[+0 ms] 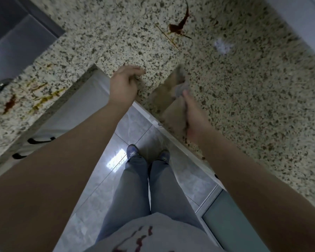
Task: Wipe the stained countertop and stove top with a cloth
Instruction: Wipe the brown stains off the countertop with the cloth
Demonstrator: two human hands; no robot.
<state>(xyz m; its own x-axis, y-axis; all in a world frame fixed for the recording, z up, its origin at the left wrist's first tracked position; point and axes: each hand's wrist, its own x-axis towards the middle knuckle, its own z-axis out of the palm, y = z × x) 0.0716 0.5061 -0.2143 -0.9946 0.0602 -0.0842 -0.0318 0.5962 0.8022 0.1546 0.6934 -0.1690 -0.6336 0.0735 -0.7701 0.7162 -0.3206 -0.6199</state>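
Observation:
A speckled granite countertop (244,79) wraps round an inner corner in front of me. A dark red-brown stain (178,27) with thin yellow streaks lies on its far part. More red and yellow stains (35,96) mark the left stretch. My right hand (193,113) grips a tan and grey cloth (175,99) at the counter's edge; the cloth is blurred. My left hand (125,84) hovers over the counter corner with loosely curled fingers, holding nothing.
A stainless sink or appliance surface (16,44) with a round knob (3,85) sits at the far left. White drawers with black handles (40,140) run under the left counter. My legs stand on a glossy tiled floor (116,157). A bright glare spot (223,45) shows on the counter.

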